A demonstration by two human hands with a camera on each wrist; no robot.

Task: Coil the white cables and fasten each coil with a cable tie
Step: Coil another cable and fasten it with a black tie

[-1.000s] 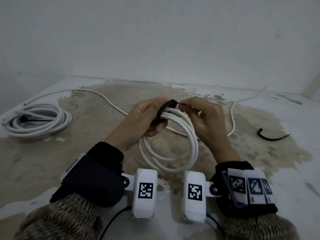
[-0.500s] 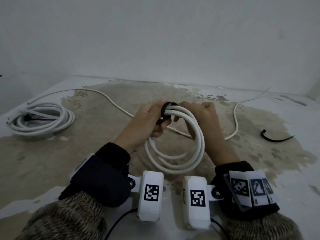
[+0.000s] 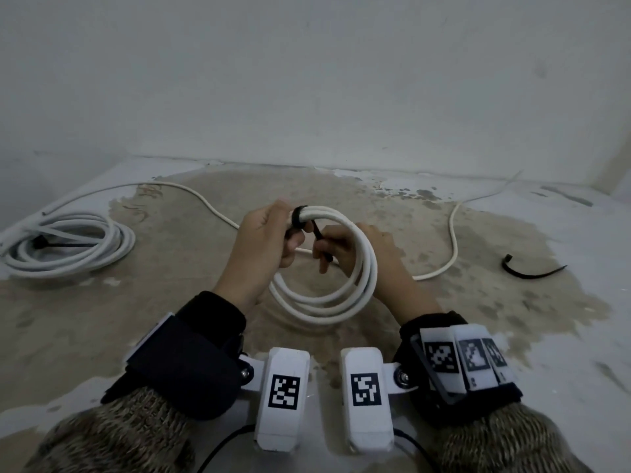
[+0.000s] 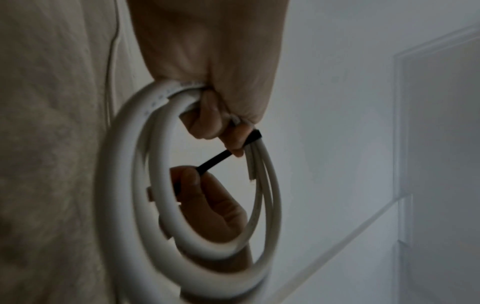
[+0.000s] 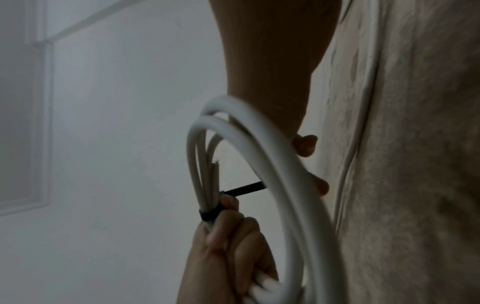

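Fingers of the left hand (image 3: 269, 238) curl around the gathered turns of the white round-sheathed cable coil (image 3: 345, 295), at its top, right beside the black plastic cable tie (image 3: 300, 213) that rings the bundle. Left wrist view: same fist closed on the turns, thumb tip against the tie band (image 4: 253, 136), and a cut end of cable just below it. Right hand (image 3: 355, 250) reaches through the open middle of the coil; its fingers pinch the free black tail of the tie, which runs straight and slanted from the band down to the fingertips. Right wrist view shows the tail (image 5: 246, 189) stretched between band and coil rim; the right fingertips (image 5: 318, 184) are mostly hidden behind the coil there. Coil is held in the air above the floor, tilted, its lower arc nearest the wrists.

Outward from the hands: one loose white cable (image 3: 450, 247) lies uncoiled on the stained concrete floor (image 3: 170, 319), snaking behind the hands from far left to far right. At far left, a second white cable coil (image 3: 68, 249) rests flat on the floor with a black tie (image 3: 51, 244) across it. At right, well apart from the hands, a spare curved black cable tie (image 3: 529, 271) lies on the floor. Plain pale wall (image 3: 307, 80) stands behind.
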